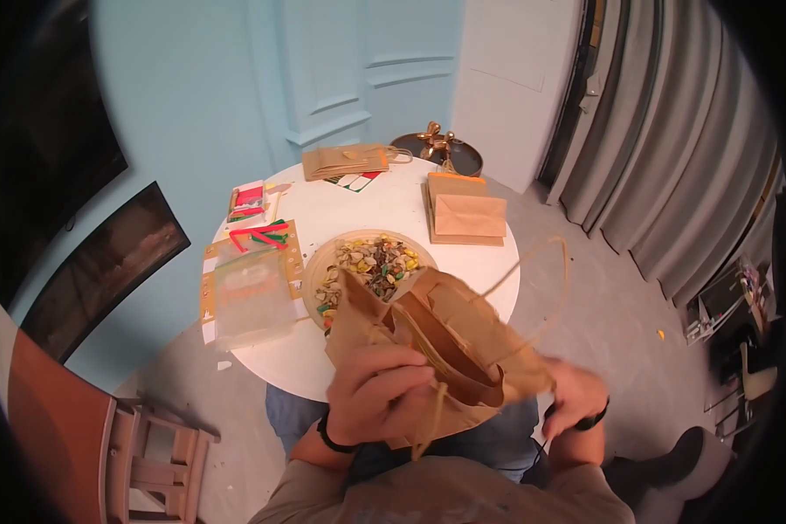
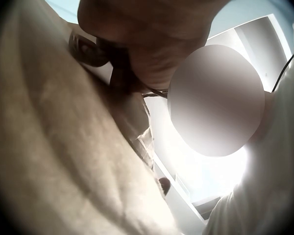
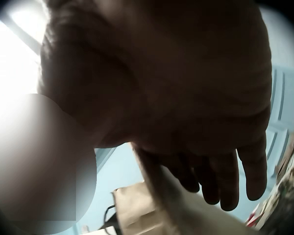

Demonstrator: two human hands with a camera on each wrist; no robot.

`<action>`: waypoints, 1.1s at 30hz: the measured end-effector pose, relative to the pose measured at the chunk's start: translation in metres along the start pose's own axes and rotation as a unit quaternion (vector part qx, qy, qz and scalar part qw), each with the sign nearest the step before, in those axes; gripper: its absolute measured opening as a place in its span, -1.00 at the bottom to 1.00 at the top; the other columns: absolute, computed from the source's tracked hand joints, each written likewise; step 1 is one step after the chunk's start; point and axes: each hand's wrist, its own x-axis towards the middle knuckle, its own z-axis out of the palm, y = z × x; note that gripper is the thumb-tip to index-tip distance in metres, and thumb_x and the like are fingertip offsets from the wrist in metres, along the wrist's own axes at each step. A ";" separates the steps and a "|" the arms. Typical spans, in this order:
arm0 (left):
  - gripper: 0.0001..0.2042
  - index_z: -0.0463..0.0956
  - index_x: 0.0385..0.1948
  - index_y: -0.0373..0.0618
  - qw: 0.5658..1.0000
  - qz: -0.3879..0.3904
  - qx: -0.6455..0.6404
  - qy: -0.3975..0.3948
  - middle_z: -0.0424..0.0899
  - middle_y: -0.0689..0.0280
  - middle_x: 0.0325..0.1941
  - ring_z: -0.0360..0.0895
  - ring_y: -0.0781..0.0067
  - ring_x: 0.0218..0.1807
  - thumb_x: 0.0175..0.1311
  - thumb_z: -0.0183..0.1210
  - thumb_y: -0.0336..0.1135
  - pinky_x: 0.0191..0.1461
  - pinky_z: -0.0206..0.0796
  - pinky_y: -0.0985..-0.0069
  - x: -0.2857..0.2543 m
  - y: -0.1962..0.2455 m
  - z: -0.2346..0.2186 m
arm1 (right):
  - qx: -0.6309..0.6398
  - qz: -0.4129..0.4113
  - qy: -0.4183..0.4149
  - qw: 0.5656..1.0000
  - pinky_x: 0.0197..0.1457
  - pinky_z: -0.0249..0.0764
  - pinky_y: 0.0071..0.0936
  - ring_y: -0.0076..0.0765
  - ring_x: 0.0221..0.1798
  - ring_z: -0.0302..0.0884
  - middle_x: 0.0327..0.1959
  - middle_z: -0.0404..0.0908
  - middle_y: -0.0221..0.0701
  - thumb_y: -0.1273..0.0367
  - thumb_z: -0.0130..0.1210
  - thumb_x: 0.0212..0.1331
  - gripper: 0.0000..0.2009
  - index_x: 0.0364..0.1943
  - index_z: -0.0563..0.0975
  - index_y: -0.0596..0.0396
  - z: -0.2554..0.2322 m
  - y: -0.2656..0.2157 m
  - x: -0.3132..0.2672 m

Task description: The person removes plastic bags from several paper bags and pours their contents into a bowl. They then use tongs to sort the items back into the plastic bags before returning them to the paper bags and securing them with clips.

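An opened brown paper bag point(image 1: 458, 349) tilts over the near side of the round table, its mouth facing up. Its far twisted handle point(image 1: 564, 271) loops out to the right; the near handle point(image 1: 438, 410) hangs by the left hand. My left hand point(image 1: 375, 397) grips the bag's near rim, thumb and fingers on the paper. At the bag's right side is my right hand point(image 1: 576, 393), blurred in the head view. In the right wrist view its fingers point(image 3: 225, 181) hang loosely extended beside the paper. Behind the bag, a round tray point(image 1: 314, 278) holds many small mixed pieces, partly hidden.
Folded paper bags point(image 1: 345, 163) lie at the table's back, and another bag stack point(image 1: 467, 214) sits at the right. Leftward are a clear plastic pouch point(image 1: 253, 301), red and green strips point(image 1: 258, 236) and a small packet point(image 1: 246, 201). A wooden chair point(image 1: 162, 463) stands lower left.
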 end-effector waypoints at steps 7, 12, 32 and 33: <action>-0.55 0.60 0.35 -0.25 0.991 -0.004 -0.087 -0.097 0.78 0.00 0.26 0.82 0.03 0.12 0.49 0.38 -0.36 0.23 0.66 0.18 0.005 0.008 0.019 | -0.095 0.070 0.264 0.957 0.34 0.64 -0.13 0.06 0.34 0.71 0.44 0.61 0.04 0.06 0.67 0.16 -0.06 0.52 0.47 0.30 0.104 -0.031 0.042; -0.51 0.49 0.41 -0.36 0.995 -0.057 -0.086 -0.018 0.70 -0.15 0.33 0.81 0.11 0.05 0.70 0.15 -0.14 0.32 0.56 0.15 0.017 0.001 -0.013 | -0.024 0.166 0.380 0.910 0.01 0.68 -0.25 -0.26 -0.06 0.78 0.01 0.80 -0.16 0.21 0.36 0.50 -0.52 0.28 0.61 0.33 0.071 -0.025 0.039; -0.80 0.61 0.12 -0.35 0.891 -0.248 -0.015 0.380 0.79 0.07 0.14 0.66 0.46 -0.22 0.62 0.15 -0.48 -0.04 0.47 0.48 0.006 -0.089 -0.112 | -0.245 -0.050 0.489 0.836 -0.12 0.64 0.11 0.24 -0.22 0.83 -0.41 0.76 0.16 0.06 0.13 0.57 -0.46 -0.23 0.76 0.39 -0.117 0.084 0.464; -0.80 0.61 0.12 -0.35 0.890 -0.251 -0.012 0.381 0.79 0.07 0.14 0.66 0.46 -0.22 0.62 0.14 -0.48 -0.04 0.47 0.48 0.005 -0.091 -0.115 | -0.281 -0.002 0.476 0.833 -0.03 0.67 0.20 0.45 -0.12 0.83 -0.34 0.76 0.27 0.07 0.10 0.58 -0.47 -0.21 0.77 0.39 -0.110 0.106 0.481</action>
